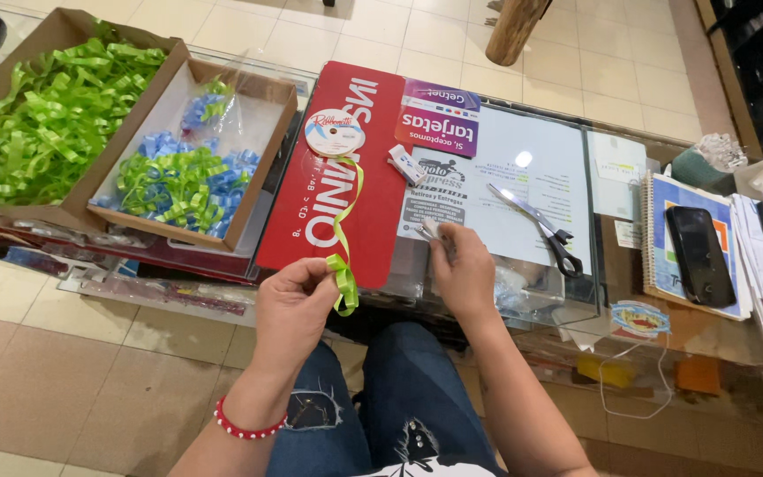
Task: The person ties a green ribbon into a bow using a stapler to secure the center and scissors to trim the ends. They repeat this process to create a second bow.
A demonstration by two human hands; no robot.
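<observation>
One strand of lime-green ribbon (pixel 343 256) runs from a spool (pixel 335 132) on the glass table (pixel 540 190) down to the left hand (pixel 293 305), whose fingers pinch it folded into a small loop just off the table's near edge. The right hand (pixel 463 269) rests at that edge, fingers closed on a small pale object (pixel 432 228) I cannot identify. Scissors (pixel 540 225) lie just right of it. Farther left, two cardboard boxes (pixel 262 168) hold green and blue ribbon bows (pixel 178 181).
</observation>
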